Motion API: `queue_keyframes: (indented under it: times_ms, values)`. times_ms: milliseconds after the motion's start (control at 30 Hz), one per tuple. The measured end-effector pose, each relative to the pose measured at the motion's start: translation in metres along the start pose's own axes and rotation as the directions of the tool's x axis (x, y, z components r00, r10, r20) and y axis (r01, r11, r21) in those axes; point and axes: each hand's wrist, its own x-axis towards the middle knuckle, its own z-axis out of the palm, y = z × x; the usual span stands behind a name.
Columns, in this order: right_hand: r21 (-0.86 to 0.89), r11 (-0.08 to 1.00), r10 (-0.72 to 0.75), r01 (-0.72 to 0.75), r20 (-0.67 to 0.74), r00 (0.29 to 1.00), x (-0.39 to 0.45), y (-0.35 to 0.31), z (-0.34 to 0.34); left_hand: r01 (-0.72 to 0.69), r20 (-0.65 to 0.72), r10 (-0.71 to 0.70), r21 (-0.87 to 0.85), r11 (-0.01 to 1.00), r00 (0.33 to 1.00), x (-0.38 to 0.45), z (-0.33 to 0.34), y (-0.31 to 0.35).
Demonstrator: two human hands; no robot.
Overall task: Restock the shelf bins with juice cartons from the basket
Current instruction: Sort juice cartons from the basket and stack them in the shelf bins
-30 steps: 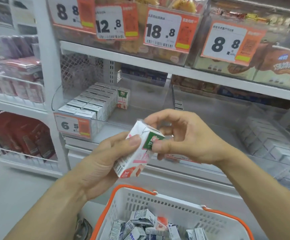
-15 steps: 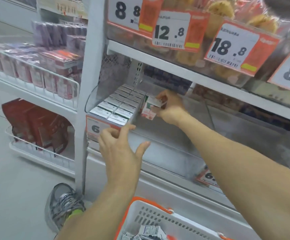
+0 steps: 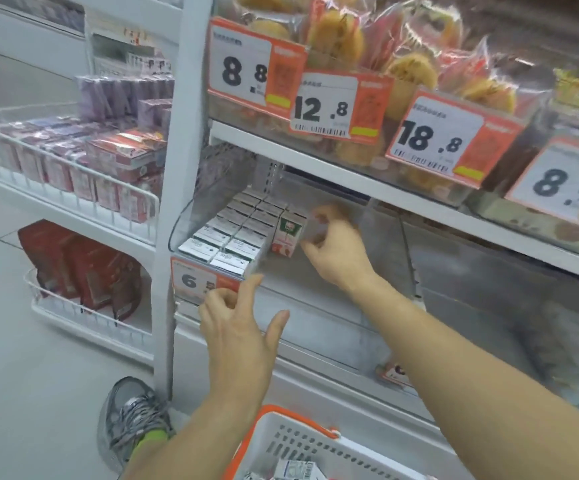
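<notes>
A pink-and-green juice carton [image 3: 287, 234] stands upright in the clear shelf bin [image 3: 191, 216], just right of two rows of white-topped cartons [image 3: 232, 237]. My right hand [image 3: 336, 247] reaches into the bin and holds this carton by its right side, with fingers at the top and thumb low. My left hand [image 3: 243, 323] hovers with spread fingers in front of the bin's "6" price tag [image 3: 194, 280] and holds nothing. The white basket [image 3: 302, 434] with an orange rim sits at the bottom edge, with several cartons [image 3: 298, 469] inside.
The shelf above carries bagged buns [image 3: 343, 39] behind hanging price tags [image 3: 336, 105]. To the right is another clear bin [image 3: 489, 271]. A side rack on the left holds red and purple packs [image 3: 84, 168]. My grey shoe [image 3: 132, 420] is on the floor by the shelf post.
My right hand took the carton from both hands up into the bin and set it upright beside the rows. My left hand let go and moved toward the bin's front.
</notes>
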Motion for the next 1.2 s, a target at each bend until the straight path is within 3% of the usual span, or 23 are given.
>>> queue_keyframes:
  times_ms: [133,200,267,333,400,467,500,600,667,733,833,933,1067,1200]
  values:
    - [0.187,0.957,-0.191,0.220,-0.164,0.968,-0.111,-0.010,-0.054,0.073,0.048,-0.066,-0.159,0.985,0.997,-0.014,-0.006,0.024]
    - [0.223,0.951,-0.174,0.216,-0.191,0.966,-0.160,0.004,-0.071,0.141,0.172,-0.096,-0.274,0.951,0.980,-0.032,-0.005,0.044]
    - [0.251,0.963,-0.056,0.095,-0.157,0.986,-0.199,0.031,-0.077,0.153,0.394,-0.056,-0.221,0.963,0.918,-0.059,0.002,0.061]
    - [0.279,0.953,0.138,-0.116,-0.059,0.989,-0.229,0.067,-0.072,0.172,0.654,-0.034,-0.148,0.974,0.756,-0.090,0.010,0.070]
    - [0.238,0.921,0.300,-0.309,0.074,0.951,-0.254,0.104,-0.061,0.109,0.842,-0.035,-0.028,0.994,0.538,-0.115,0.020,0.068]
    - [0.158,0.869,0.426,-0.468,0.241,0.872,-0.274,0.140,-0.046,0.006,0.936,-0.083,0.087,0.996,0.343,-0.132,0.030,0.059]
    - [0.110,0.841,0.471,-0.529,0.329,0.818,-0.285,0.155,-0.037,-0.015,0.953,-0.121,0.130,0.991,0.276,-0.140,0.034,0.053]
    - [0.017,0.767,0.538,-0.642,0.527,0.657,-0.316,0.191,-0.010,-0.058,0.954,-0.239,0.253,0.966,0.181,-0.167,0.044,0.028]
    - [-0.009,0.735,0.565,-0.678,0.560,0.606,-0.335,0.210,0.004,-0.084,0.945,-0.302,0.313,0.946,0.121,-0.190,0.047,0.005]
    - [-0.038,0.712,0.588,-0.701,0.578,0.566,-0.350,0.229,0.013,-0.110,0.920,-0.381,0.390,0.914,0.094,-0.209,0.048,-0.019]
    - [-0.045,0.754,0.496,-0.656,0.694,0.522,-0.367,0.253,0.031,-0.173,0.859,-0.494,0.512,0.842,0.135,-0.223,0.048,-0.054]
    - [-0.055,0.789,0.416,-0.611,0.780,0.467,-0.370,0.263,0.045,-0.406,0.804,-0.580,0.576,0.709,0.128,-0.228,0.042,-0.089]
    - [-0.051,0.857,0.356,-0.512,0.776,0.520,-0.369,0.271,0.064,-0.558,0.848,-0.523,0.475,0.680,0.085,-0.238,0.041,-0.121]
    - [-0.036,0.841,0.412,-0.540,0.690,0.595,-0.363,0.275,0.071,-0.731,0.881,-0.470,0.353,0.584,0.050,-0.232,0.054,-0.122]
